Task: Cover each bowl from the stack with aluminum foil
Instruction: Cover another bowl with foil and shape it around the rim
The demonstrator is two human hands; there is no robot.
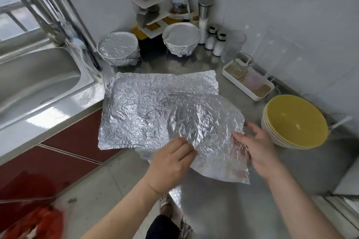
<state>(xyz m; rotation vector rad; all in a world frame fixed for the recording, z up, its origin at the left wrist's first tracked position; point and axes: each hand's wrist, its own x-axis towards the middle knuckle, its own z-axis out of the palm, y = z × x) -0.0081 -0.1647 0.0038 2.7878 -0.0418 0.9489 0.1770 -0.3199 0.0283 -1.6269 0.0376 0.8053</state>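
Crinkled aluminum foil sheets (155, 110) lie overlapped on the steel counter (242, 190). My left hand (171, 165) pinches the near edge of the top sheet with curled fingers. My right hand (258, 149) grips the same sheet's right edge, thumb on top. A stack of yellow bowls (295, 122) stands just right of my right hand. Two foil-covered bowls sit at the back: one (118, 47) by the sink, one (181, 38) near the corner rack.
A steel sink (38, 83) fills the left. A white corner rack (149, 6), salt shakers (215, 40), a glass (235, 44) and a white tray with containers (247, 81) line the back and right wall. The floor and red cabinet fronts lie below.
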